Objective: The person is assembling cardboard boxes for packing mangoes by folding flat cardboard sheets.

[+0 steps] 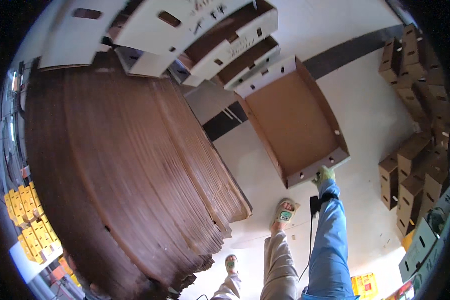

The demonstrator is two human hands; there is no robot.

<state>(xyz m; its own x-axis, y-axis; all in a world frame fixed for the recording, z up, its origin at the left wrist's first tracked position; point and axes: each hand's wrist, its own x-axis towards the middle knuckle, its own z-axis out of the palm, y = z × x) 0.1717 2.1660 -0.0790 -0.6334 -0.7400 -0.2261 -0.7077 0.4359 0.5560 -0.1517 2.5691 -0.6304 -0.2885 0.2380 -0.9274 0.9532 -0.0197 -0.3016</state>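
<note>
My right hand (pixel 325 175), in a yellow-green glove, is closed on the near end wall of an open cardboard tray box (pixel 290 117). The box has a brown inside, pale end walls and small holes along its rims. It lies at an angle ahead of me with nothing in it. To my left rises a large stack of flat brown cardboard sheets (pixel 130 150), its edges layered and ragged near me. My left hand cannot be made out.
White open boxes (pixel 225 50) stand beyond the stack. Brown cartons (pixel 415 175) are piled at the right. Yellow boxes (pixel 32 225) sit at the far left, and a yellow crate (pixel 365 285) is at lower right. My sandalled feet (pixel 285 212) stand on the pale floor.
</note>
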